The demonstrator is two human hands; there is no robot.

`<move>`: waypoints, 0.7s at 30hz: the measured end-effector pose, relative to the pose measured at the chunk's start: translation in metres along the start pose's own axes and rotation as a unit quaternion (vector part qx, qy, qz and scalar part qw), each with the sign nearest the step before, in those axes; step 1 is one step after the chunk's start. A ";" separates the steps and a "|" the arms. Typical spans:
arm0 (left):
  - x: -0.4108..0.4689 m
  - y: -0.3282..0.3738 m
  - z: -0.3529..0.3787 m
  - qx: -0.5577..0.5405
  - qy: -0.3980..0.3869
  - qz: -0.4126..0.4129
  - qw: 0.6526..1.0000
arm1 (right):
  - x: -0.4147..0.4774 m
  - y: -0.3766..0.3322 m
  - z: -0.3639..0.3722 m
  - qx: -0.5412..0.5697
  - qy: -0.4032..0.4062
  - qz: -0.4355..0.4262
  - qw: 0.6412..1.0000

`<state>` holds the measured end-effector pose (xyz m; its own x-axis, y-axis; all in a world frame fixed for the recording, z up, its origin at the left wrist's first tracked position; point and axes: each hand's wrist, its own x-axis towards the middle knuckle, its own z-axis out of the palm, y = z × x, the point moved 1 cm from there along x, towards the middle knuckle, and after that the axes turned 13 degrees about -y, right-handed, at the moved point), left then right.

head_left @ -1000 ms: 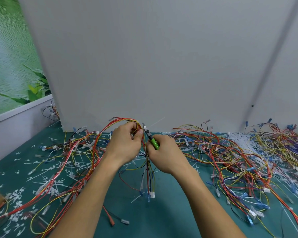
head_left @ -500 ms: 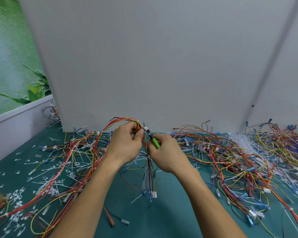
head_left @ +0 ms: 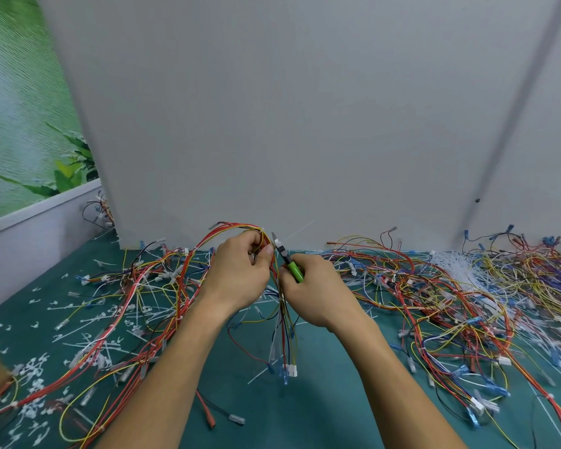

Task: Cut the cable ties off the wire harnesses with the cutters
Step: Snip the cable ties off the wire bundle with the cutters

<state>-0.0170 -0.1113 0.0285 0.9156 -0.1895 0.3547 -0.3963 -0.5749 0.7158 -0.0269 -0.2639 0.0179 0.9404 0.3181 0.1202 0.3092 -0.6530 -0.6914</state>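
My left hand (head_left: 240,273) grips a wire harness (head_left: 237,229) of red, yellow and orange wires, raised above the green table (head_left: 305,409). Its loose ends with white connectors (head_left: 290,371) hang down between my wrists. My right hand (head_left: 318,290) grips the green-handled cutters (head_left: 293,270). Their metal jaws (head_left: 276,241) point up and left, right beside my left thumb and the held bundle. A thin white cable tie tail (head_left: 300,229) sticks out up and right past the jaws. Whether the jaws touch a tie is hidden.
A big tangle of harnesses (head_left: 450,303) covers the table's right side, with white ties (head_left: 450,264) heaped behind. More harnesses (head_left: 136,286) and cut tie scraps (head_left: 36,377) lie at left. A grey partition wall (head_left: 305,124) stands close behind.
Both hands have stayed almost in place with the harness and cutters. The hands have shifted very slightly; the cutter jaws remain next to my left thumb.
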 end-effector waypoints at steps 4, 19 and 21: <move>0.000 0.000 0.000 -0.007 0.003 0.005 1.000 | 0.001 0.003 -0.004 0.007 0.018 -0.002 1.000; 0.000 -0.001 0.002 -0.008 -0.004 -0.003 1.000 | 0.001 0.005 -0.005 -0.019 -0.010 0.004 1.000; 0.000 -0.001 0.002 -0.006 -0.003 -0.002 1.000 | 0.001 0.006 -0.005 -0.019 -0.011 0.005 1.000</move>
<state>-0.0163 -0.1126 0.0267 0.9174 -0.1924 0.3483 -0.3937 -0.5653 0.7249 -0.0235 -0.2708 0.0179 0.9402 0.3262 0.0977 0.3055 -0.6814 -0.6651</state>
